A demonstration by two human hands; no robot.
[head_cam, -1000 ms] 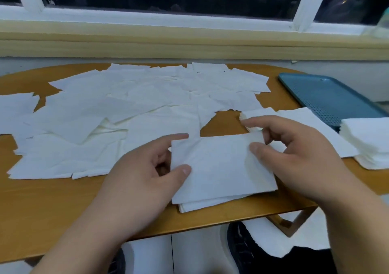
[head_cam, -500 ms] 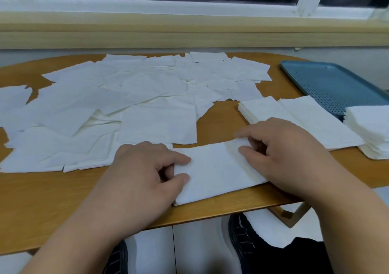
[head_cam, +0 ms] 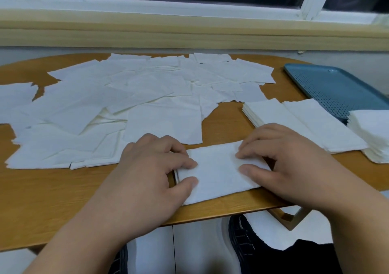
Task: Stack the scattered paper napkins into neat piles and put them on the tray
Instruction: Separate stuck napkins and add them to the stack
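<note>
Along the far side of my feed runs a white window frame (head_cam: 168,2) with dark glass, and below it a pale wooden ledge (head_cam: 189,32). Under that sits the rounded wooden table (head_cam: 52,200), which fills most of what I see. A wide spread of scattered napkins (head_cam: 147,97) covers its far and left parts, with sheets overlapping at all angles.

Both bare forearms come in from the bottom edge. The left hand (head_cam: 147,179) and the right hand (head_cam: 290,162) meet at the near edge of the table, each over one end of a small stack (head_cam: 219,175) of napkins that lies flat on the wood. On each hand the bent thumb and forefinger press their tips onto the top sheet. I do not see either hand wrapped round the stack or pinching it; the palms hide both ends.

A teal tray (head_cam: 328,84) lies at the far right. Two squared piles (head_cam: 294,122) sit side by side on the table, between the right hand and the tray. A thicker pile (head_cam: 372,135) stands at the right edge of view, overlapping the tray's near corner; how much of it rests on the tray I cannot tell.

Below the table edge I make out a dark shoe (head_cam: 242,244).
</note>
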